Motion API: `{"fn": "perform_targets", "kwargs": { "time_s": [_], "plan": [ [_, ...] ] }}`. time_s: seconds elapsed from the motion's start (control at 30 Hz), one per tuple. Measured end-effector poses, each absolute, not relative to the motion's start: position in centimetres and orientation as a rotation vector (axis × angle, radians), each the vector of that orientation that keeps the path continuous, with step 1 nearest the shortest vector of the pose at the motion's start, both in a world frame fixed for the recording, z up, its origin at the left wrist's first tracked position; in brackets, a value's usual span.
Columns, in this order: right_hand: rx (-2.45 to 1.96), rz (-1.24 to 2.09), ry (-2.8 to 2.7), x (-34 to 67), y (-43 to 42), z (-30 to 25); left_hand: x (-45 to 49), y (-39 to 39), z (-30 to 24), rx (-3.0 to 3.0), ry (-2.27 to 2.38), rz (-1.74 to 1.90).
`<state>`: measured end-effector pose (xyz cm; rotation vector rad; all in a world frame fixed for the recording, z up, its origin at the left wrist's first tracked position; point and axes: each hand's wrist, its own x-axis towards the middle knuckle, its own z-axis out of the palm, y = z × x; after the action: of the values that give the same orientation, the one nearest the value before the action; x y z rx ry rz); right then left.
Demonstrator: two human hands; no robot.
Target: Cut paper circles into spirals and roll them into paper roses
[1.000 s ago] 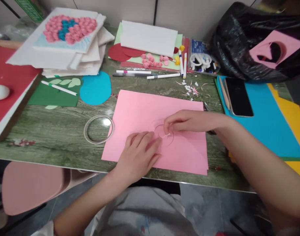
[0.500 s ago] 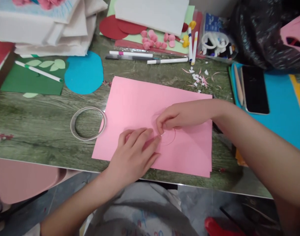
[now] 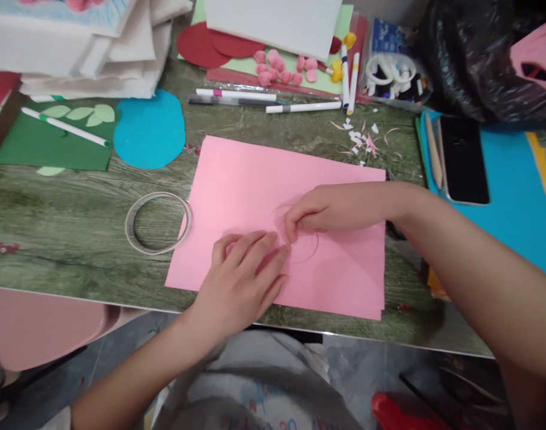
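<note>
Pink paper sheets (image 3: 241, 173) lie stacked on the table under both my hands. My left hand (image 3: 244, 278) rests palm down on the paper, fingers spread. Close beside its fingertips, my right hand (image 3: 315, 209) is closed in a pinch, fingertips down at the paper. A tiny white bit shows at the pinch, but I cannot make out what is held. Thin round drawn lines (image 3: 316, 246) show on the pink paper, partly hidden by the right hand. A roll of tape (image 3: 128, 227) lies at the left, overlapping the paper's edge.
Beyond the paper lie markers (image 3: 303, 108), paper scraps (image 3: 356, 138) and pink clay pieces (image 3: 277, 62). Blue paper (image 3: 150, 128) and green paper (image 3: 53, 146) are at left. A phone (image 3: 463, 161) rests on blue sheets at right, near a black plastic bag (image 3: 470, 60).
The view has shifted slightly, so the table items sit a little higher and further left. Both hands keep nearly the same pose on the paper.
</note>
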<state>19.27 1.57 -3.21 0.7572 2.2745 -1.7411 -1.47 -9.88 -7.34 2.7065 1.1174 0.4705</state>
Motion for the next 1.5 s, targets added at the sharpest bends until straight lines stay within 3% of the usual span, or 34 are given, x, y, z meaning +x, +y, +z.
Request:
{"fn": "perform_targets", "kwargs": {
  "time_s": [0.23,0.43,0.73,1.03,1.23,1.5],
  "plan": [
    [0.906,-1.892,2.112,20.5,1.2,-3.2,-1.8,-9.7,-7.1,2.59,1.144,0.601],
    [1.041,-2.061,2.005,21.0,-1.7,-1.0,-0.9,-9.0,-5.3,2.01,1.181,0.842],
    [1.272,-1.513,2.417,20.3,-5.6,2.0,1.0,-9.2,-5.1,1.614,1.168,1.04],
    [1.735,-0.941,2.647,19.4,-9.0,-0.4,1.3,-10.3,-5.5,1.305,1.047,1.162],
    [2.079,-1.089,2.715,19.8,-9.9,-0.4,1.5,-11.3,-5.6,1.427,1.07,1.25],
    [2.17,-1.218,2.714,18.5,-10.9,-0.9,1.2,-12.0,-6.1,1.489,1.068,1.177]
  ]
}}
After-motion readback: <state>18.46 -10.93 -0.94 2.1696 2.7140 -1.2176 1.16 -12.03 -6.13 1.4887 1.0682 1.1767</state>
